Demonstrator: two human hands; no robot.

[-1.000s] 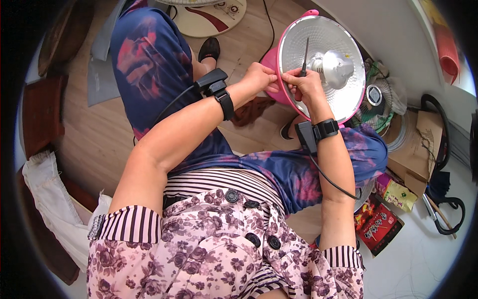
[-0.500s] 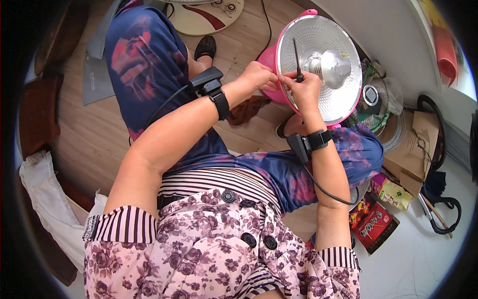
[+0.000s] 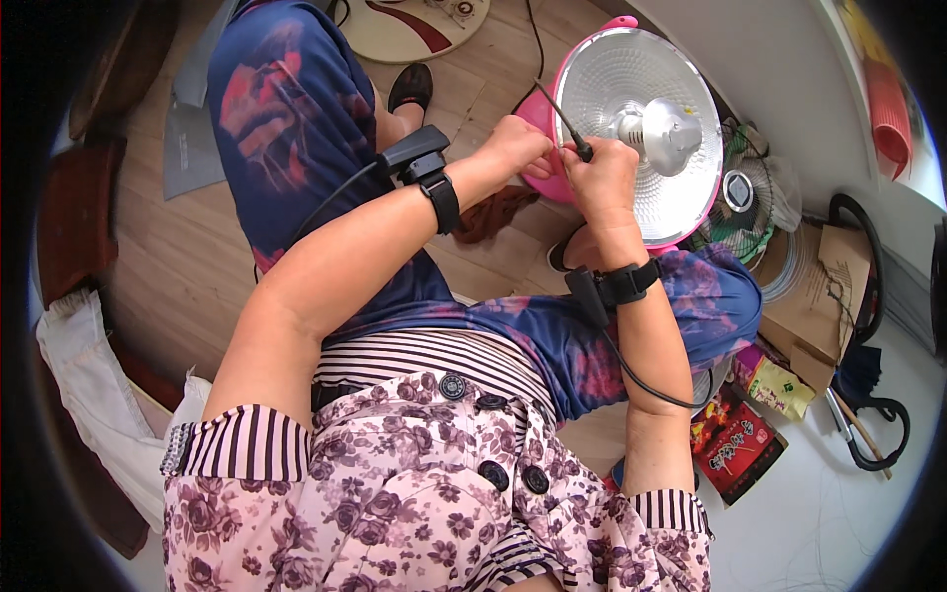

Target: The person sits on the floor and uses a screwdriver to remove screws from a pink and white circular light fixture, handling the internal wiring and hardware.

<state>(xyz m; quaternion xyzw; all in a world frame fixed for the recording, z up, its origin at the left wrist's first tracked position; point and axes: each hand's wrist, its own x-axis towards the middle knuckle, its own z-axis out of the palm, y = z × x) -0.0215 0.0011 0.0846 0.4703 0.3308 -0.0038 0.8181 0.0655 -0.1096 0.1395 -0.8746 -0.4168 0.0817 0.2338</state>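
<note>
Fingers point(image 3: 539, 148) of the left hand point(image 3: 513, 150) curl at the rim of the pink heater point(image 3: 681, 87), just beyond the right knee point(image 3: 728, 296) (whether they pinch anything, I cannot tell). The right hand point(image 3: 607, 178) grips a screwdriver point(image 3: 566, 120). The reflector is uncovered; rim work looks underway, unfinished.

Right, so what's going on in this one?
A person is busy at a pink heater with a round, shiny dish. Their right grip holds what looks like a screwdriver, its thin shaft pointing up and away to the left. The left grip is close beside it, at the heater's pink edge; what its fingertips hold, if anything, is too hard to make out. The dish faces the person, and a cardboard box lies off to the right.
</note>
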